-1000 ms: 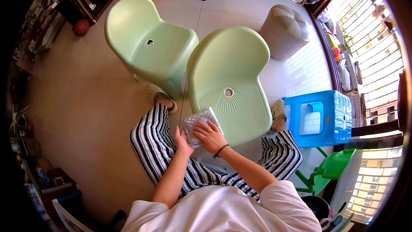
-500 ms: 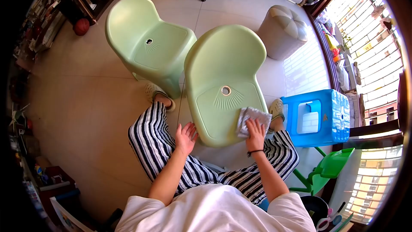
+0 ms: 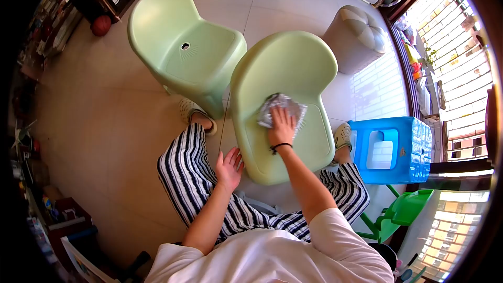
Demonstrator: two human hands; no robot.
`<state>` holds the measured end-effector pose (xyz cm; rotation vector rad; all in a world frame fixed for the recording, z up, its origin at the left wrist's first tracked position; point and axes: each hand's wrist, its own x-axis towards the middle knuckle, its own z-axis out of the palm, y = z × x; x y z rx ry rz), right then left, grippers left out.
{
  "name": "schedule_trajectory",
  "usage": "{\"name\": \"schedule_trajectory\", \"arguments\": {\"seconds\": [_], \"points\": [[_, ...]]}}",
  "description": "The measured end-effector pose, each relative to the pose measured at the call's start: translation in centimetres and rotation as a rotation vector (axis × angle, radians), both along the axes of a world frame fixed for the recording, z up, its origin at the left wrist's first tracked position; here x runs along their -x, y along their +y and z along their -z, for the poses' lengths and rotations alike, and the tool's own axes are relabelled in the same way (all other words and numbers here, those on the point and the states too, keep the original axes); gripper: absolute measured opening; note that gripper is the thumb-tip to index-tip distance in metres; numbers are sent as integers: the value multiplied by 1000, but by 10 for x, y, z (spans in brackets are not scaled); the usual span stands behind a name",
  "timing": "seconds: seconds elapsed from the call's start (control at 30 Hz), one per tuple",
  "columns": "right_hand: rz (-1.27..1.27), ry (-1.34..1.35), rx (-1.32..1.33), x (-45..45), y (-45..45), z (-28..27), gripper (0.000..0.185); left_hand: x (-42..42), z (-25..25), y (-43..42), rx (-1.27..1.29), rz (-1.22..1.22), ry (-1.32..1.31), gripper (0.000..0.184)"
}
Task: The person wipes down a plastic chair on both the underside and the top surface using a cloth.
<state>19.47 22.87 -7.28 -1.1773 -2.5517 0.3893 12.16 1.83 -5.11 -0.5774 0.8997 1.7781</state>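
A pale green plastic chair (image 3: 251,147) stands between my knees, its rounded back on the far side. My right hand (image 3: 283,124) presses a crumpled grey cloth (image 3: 271,106) onto the seat near the backrest, fingers spread over it. The cloth and hand cover the seat's drain hole. My left hand (image 3: 229,169) is open, palm turned up, with its fingertips at the chair's near left edge; whether they touch it I cannot tell.
A second pale green chair (image 3: 196,68) stands at the far left. To the right are a blue plastic stool (image 3: 403,149) lying on its side, a green chair (image 3: 411,207) and a padded round stool (image 3: 351,42). A red ball (image 3: 100,25) lies farther off.
My right hand has slid the cloth from the seat's near right corner up and left toward the backrest. My left hand stays by the near left edge.
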Motion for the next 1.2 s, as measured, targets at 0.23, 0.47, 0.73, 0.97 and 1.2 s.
{"name": "schedule_trajectory", "arguments": {"seconds": [0.23, 0.47, 0.73, 0.97, 1.2], "points": [[-500, 108, 132, 4, -93, -36, 66, -2, 12, 0, 50, -130, -97, 64], [-479, 16, 178, -93, -122, -68, 61, -4, 12, -3, 5, -18, 19, 64], [-87, -22, 28, -176, -82, -57, 59, -6, 2, -3, 27, -7, 2, 62], [172, -97, -111, -157, 9, -25, 56, -5, 6, -2, 52, -2, 14, 61], [262, -88, 0, -50, 51, 2, 63, -3, 13, 0, 55, -12, 29, 61]]}}
